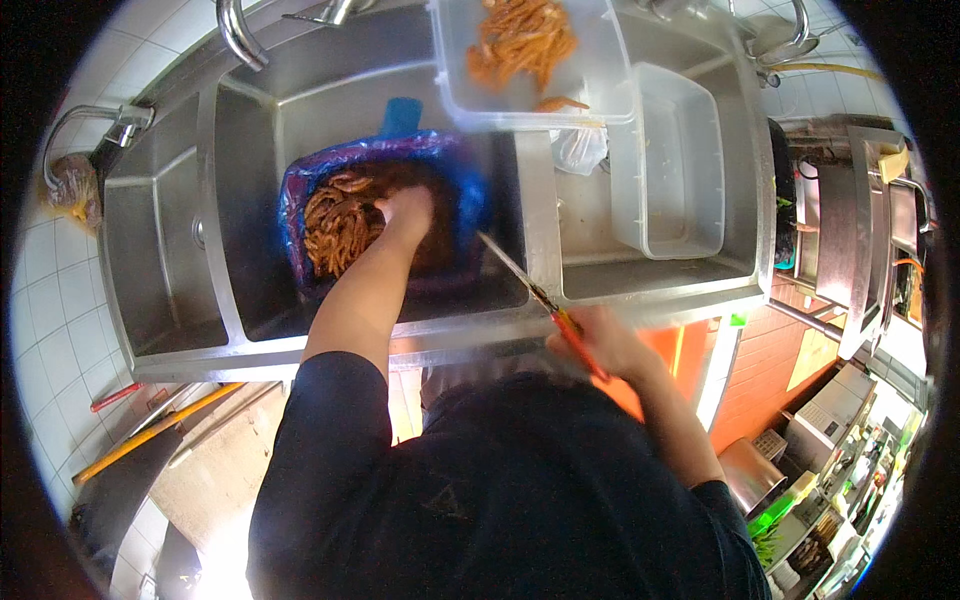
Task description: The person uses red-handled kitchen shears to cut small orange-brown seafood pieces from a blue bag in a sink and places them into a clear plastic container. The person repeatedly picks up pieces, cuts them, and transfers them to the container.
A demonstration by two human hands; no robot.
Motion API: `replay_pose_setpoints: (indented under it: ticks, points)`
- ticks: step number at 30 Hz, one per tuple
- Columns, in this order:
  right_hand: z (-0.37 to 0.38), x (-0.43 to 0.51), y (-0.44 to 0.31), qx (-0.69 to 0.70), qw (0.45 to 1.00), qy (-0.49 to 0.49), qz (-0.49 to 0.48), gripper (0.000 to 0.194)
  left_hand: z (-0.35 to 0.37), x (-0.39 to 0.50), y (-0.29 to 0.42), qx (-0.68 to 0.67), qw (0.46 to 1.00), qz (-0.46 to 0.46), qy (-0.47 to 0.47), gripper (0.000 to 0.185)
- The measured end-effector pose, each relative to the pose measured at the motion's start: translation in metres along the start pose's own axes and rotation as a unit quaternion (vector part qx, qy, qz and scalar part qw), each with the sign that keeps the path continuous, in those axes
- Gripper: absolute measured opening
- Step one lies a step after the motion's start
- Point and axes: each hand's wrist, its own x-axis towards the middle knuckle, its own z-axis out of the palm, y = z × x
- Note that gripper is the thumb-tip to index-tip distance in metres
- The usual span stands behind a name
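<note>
My left hand (409,214) reaches into a tub lined with a blue plastic bag (292,214), which stands in the middle sink basin. Brown, wet, elongated food pieces, perhaps chicken feet (337,232), fill its left side. My fingertips are beside these pieces; whether they grip one is hidden. In my right hand (611,341) is a pair of scissors with red handles (577,341). Its blades point up and left toward the tub's right side, apart from the food. A translucent plastic container (555,118) beyond the tub holds more orange-brown pieces (521,41).
A second translucent plastic container (671,172) stands in the right basin (585,225), beside a crumpled clear plastic bag (579,150). Metal taps (241,37) overhang the sinks. The steel front rim (465,326) runs between me and the basins. Long handles (157,435) lean at lower left.
</note>
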Motion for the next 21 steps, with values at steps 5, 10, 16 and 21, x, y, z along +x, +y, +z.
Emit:
replay_pose_setpoints:
  ticks: [5,10,16,21]
  points:
    - [0.002,0.0,0.002,0.024,0.999,0.02,-0.017,0.039,0.0,-0.032,-0.005,0.021,0.996,0.058,0.061,0.026]
    - [0.0,0.008,0.01,-0.015,0.998,0.025,-0.055,0.043,-0.007,-0.054,-0.011,-0.157,0.977,0.056,0.132,0.031]
    - [-0.001,0.031,0.007,-0.121,0.99,0.037,-0.055,0.052,-0.031,-0.085,-0.067,-0.538,0.839,0.028,0.075,0.022]
    - [-0.004,0.046,-0.024,-0.136,0.989,0.006,-0.055,0.059,-0.042,-0.122,-0.09,-0.829,0.549,0.101,0.022,0.016]
